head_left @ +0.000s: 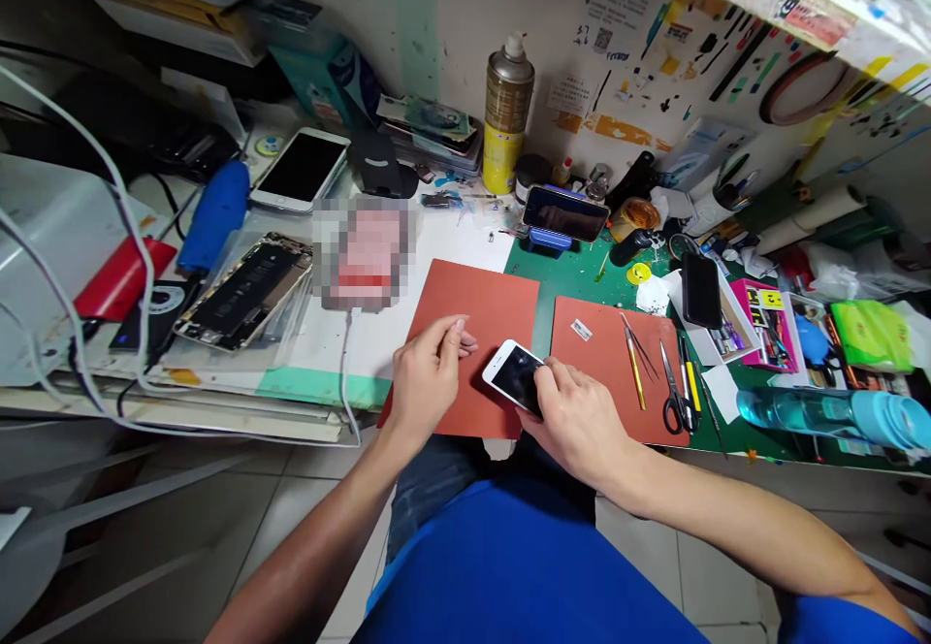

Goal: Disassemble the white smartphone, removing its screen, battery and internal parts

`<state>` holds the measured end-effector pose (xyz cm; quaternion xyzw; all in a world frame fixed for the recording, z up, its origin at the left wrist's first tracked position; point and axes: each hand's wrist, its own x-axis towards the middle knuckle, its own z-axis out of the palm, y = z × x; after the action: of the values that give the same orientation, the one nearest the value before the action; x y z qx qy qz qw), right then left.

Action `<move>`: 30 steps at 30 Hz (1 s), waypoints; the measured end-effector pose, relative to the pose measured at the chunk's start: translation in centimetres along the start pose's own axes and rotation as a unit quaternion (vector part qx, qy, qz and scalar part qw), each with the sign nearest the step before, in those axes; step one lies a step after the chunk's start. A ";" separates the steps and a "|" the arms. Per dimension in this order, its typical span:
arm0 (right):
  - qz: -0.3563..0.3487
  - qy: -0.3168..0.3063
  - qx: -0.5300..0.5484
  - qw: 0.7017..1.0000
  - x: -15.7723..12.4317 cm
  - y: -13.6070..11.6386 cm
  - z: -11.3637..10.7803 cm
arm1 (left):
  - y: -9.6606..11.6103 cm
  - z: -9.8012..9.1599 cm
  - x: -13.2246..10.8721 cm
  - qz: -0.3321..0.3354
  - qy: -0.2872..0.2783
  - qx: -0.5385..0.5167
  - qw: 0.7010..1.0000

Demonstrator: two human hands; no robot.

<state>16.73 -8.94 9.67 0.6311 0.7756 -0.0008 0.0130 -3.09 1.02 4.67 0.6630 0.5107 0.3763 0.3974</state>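
Observation:
A white smartphone (513, 373) with a dark screen is gripped at its near right end by my right hand (578, 419), screen up and slightly tilted. It is held over the left reddish-brown mat (476, 309). To the phone's left, my left hand (428, 377) is closed, its thumb pressed against its fingers; what it pinches, if anything, I cannot make out. A second reddish-brown mat (600, 334) lies to the right, bearing a small white label (581, 329), tweezers (640, 343) and black scissors (676, 402).
An opened phone (247, 285), a larger white phone (301, 171) and a white cable (347, 363) lie on the left. A spray can (506, 111) and a phone on a blue stand (563, 215) are at the back. A blue bottle (836, 416) lies near the right front edge.

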 end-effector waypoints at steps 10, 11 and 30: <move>0.045 0.029 0.078 0.996 2.8 -0.1 2.3 | -0.4 -0.2 0.5 0.298 -0.206 0.210 0.908; 0.046 0.035 0.083 0.995 2.7 -0.2 2.5 | -0.4 0.0 0.7 0.308 -0.212 0.228 0.899; 0.082 0.066 0.190 0.976 2.1 -0.9 4.6 | -2.8 -2.5 0.4 0.200 0.023 0.297 0.934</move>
<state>15.54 -7.19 5.05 0.6822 0.7061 -0.1054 -0.1578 -6.34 2.22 3.21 0.8302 0.4649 0.2949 0.0871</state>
